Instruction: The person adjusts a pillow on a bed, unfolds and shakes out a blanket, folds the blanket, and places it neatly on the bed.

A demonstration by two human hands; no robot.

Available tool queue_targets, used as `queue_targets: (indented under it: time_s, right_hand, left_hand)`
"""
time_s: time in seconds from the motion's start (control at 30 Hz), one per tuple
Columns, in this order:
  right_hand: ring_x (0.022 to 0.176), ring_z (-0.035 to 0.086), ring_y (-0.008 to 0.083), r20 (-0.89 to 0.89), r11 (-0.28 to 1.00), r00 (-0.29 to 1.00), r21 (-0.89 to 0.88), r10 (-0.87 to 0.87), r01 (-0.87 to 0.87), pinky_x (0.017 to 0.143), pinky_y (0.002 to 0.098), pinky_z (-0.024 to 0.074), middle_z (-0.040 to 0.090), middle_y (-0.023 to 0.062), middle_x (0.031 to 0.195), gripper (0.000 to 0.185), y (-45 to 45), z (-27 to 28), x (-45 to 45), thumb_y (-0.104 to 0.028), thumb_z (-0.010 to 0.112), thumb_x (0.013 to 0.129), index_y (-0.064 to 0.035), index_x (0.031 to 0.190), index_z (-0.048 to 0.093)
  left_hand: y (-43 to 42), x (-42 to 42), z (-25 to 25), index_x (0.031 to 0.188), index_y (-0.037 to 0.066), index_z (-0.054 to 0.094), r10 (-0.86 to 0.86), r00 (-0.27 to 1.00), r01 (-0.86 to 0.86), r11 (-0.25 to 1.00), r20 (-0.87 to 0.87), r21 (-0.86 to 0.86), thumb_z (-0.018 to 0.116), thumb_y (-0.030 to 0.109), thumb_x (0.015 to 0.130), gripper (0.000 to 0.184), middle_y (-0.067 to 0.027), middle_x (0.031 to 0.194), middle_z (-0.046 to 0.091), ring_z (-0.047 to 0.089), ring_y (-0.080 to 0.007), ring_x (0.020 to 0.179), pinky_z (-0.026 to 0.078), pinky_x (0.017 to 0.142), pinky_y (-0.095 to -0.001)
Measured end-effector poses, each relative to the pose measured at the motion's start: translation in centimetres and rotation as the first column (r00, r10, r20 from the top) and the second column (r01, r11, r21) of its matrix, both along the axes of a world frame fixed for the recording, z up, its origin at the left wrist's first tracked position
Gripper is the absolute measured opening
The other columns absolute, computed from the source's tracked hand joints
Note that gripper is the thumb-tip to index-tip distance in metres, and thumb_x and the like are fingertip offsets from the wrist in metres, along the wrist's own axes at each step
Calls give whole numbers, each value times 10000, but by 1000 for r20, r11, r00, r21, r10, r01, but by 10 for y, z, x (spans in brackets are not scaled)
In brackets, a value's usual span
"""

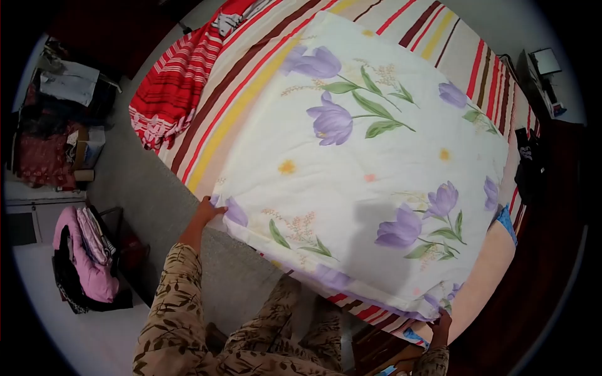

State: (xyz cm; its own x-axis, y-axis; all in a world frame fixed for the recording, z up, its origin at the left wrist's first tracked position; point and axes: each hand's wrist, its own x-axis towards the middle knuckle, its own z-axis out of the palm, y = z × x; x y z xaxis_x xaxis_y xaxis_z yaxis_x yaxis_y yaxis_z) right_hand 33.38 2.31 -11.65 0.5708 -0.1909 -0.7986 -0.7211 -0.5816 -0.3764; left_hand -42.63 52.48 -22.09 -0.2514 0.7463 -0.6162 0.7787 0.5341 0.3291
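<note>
A white sheet (338,175) printed with purple tulips and green leaves lies spread over a striped bedspread (213,135). My left hand (208,212) grips the sheet's near left corner, fingers closed on the fabric at the bed's edge. At the near right corner, my right hand (441,318) pinches the bunched cloth. Between my hands the near edge of the sheet hangs slightly over the side of the bed. A shadow falls across its near middle.
Red striped cloth (179,81) lies crumpled at the bed's left. A peach cloth with blue trim (486,276) is at the right, dark items (530,164) beyond it. Folded clothes (91,257) are piled at left, near shelves of clothing (59,119). Grey floor (135,182) shows between.
</note>
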Motion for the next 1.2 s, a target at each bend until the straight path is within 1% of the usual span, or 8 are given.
queue_targets:
  time_s: [0.17, 0.37, 0.47, 0.67, 0.77, 0.87, 1.03, 1.2]
  right_hand:
    - [958, 561, 299, -82, 996, 993, -23, 81, -83, 821, 571, 407, 590, 93, 1061, 367, 14, -11, 9, -261, 643, 812, -95, 1120, 533]
    - [932, 565, 333, -14, 977, 993, -176, 121, -122, 774, 561, 445, 579, 149, 1060, 319, -13, -37, 33, -64, 573, 796, -56, 1113, 540]
    - [859, 579, 365, 40, 997, 999, 72, 6, -8, 635, 573, 479, 562, 146, 995, 398, -60, -60, 58, 36, 587, 741, -68, 1101, 454]
    - [799, 578, 309, 277, 994, 958, -94, 72, -48, 637, 490, 483, 573, 130, 945, 358, -101, -57, 42, 57, 539, 747, -3, 1099, 511]
    - [744, 574, 278, 161, 995, 984, -79, 75, -63, 601, 448, 478, 574, 114, 912, 387, -104, -51, 44, 80, 529, 733, -19, 1107, 510]
    - [707, 567, 261, 196, 969, 980, 234, 29, -75, 585, 433, 475, 572, 100, 872, 392, -112, -62, 53, 73, 541, 733, -39, 1108, 515]
    - [714, 567, 252, 247, 983, 952, -6, 179, -183, 601, 397, 469, 585, 89, 876, 373, -136, -38, 38, 52, 556, 731, -38, 1092, 527]
    - [747, 596, 268, 215, 960, 948, -203, 236, -193, 638, 425, 496, 602, 106, 882, 306, -166, -25, 12, 17, 543, 754, -33, 1056, 544]
  left_hand:
    - [-1, 13, 18, 1233, -3, 471, 54, 995, -32, 972, 88, -231, 800, 307, 589, 787, -175, 1162, 573, 575, -282, 1023, 459, 849, -362]
    - [-22, 46, 29, 1229, 17, 476, 60, 829, -99, 994, 556, 40, 752, 93, 624, 669, -89, 1128, 588, 577, -236, 981, 455, 852, -365]
    - [-26, 59, 38, 1262, 28, 437, 257, 791, -233, 966, 555, -115, 746, 48, 631, 703, -82, 1159, 565, 559, -229, 1012, 458, 855, -366]
    - [-33, 39, 20, 1192, 1, 505, 260, 861, -176, 959, 437, -224, 750, 70, 678, 574, -90, 1066, 605, 591, -236, 940, 477, 830, -352]
    - [-35, 34, 40, 1135, -16, 541, 411, 817, -356, 911, 404, -207, 755, 78, 683, 509, -97, 991, 622, 611, -236, 858, 493, 778, -349]
    - [-28, 60, 77, 1091, -25, 560, 409, 719, -368, 910, 562, -192, 751, 88, 690, 458, -100, 945, 624, 612, -227, 809, 497, 727, -344]
    - [-38, 53, 123, 1064, -50, 584, 260, 877, -312, 948, 404, 68, 780, 133, 657, 487, -106, 932, 636, 604, -203, 780, 486, 688, -333]
    - [-77, -39, 167, 1058, -42, 602, 247, 886, -222, 969, 391, -110, 802, 207, 646, 522, -109, 940, 638, 607, -192, 816, 486, 694, -328]
